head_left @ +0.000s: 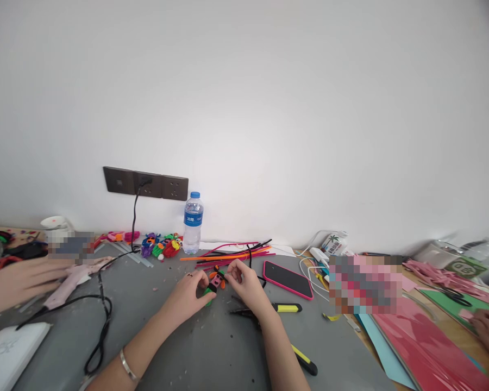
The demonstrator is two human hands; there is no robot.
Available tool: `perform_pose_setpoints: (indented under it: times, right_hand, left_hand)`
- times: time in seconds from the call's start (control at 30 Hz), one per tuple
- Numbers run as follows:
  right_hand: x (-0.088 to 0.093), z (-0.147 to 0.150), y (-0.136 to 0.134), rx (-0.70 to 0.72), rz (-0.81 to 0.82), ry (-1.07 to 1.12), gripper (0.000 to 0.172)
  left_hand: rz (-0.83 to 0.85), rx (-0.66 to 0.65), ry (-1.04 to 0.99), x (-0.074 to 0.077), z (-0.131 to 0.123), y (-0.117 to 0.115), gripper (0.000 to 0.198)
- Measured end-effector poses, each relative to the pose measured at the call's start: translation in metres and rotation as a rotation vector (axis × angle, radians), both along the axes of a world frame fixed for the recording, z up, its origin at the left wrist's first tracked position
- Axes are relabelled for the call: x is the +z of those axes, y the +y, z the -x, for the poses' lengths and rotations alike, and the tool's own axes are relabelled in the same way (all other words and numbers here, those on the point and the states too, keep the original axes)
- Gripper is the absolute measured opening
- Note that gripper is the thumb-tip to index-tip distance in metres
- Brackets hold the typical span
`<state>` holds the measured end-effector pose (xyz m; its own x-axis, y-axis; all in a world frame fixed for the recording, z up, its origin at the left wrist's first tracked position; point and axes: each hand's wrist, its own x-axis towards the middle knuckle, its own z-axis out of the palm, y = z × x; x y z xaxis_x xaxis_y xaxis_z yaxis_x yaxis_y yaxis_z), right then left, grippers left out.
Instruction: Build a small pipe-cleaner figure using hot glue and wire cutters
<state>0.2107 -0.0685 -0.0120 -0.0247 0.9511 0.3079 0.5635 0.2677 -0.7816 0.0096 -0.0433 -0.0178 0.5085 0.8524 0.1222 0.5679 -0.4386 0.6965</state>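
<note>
While our forearms run up from the lower edge and converge at the middle of the grey table point(212, 347), we hold a small pipe-cleaner figure point(215, 281) between both hands, just above the tabletop. Our left hand point(189, 293) is curled, its fingers closed on the figure's left side where a bit of green shows, with a ring on one finger and a bracelet point(127, 366) further down the wrist. Our right hand point(244, 282) is bent at the wrist, fingertips pinched on the figure's orange and pink part. Just behind the hands lies a bundle of loose pipe cleaners point(232, 252), and near them to the right a phone in a pink case point(288, 279). A water bottle point(193, 222) stands upright by the wall. A glue gun point(67, 285) lies well to the left, its black cord trailing across the table. Another person's hand point(18, 282) rests at the far left edge.
</note>
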Motion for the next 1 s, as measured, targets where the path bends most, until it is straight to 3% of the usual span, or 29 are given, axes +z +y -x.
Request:
perform_pose_setpoints:
  times: [0.27,0.5,1.0]
  right_hand:
    - [-0.001,0.007,0.001,-0.012,-0.006,0.035,0.005]
    - [0.001,0.017,-0.002,0.052,0.053,0.018,0.007]
    - [-0.001,0.017,-0.001,0.036,0.054,-0.019,0.009]
  left_hand:
    - [0.003,0.035,0.15,0.003,0.001,-0.005,0.028]
    - [-0.014,0.024,0.164,0.006,0.001,-0.005,0.025]
    - [-0.02,0.005,0.186,0.008,0.0,-0.007,0.025]
